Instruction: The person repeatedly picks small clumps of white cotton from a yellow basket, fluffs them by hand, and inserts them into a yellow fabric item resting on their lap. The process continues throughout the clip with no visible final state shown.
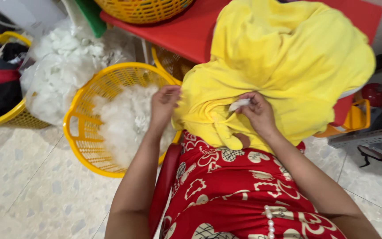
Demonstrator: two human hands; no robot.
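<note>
Yellow fabric (284,57) is draped at upper centre-right of the frame. Its edge is gripped by the left hand (164,104); white stuffing (238,104) is pinched by the right hand (258,113). A yellow basket (78,128) of fibre is seen centre-left.

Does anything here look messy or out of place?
Nothing looks damaged. The yellow fabric cover lies bunched over the person's lap while the right hand pushes white stuffing in. More stuffing fills the yellow basket, none visibly spilled.
</note>
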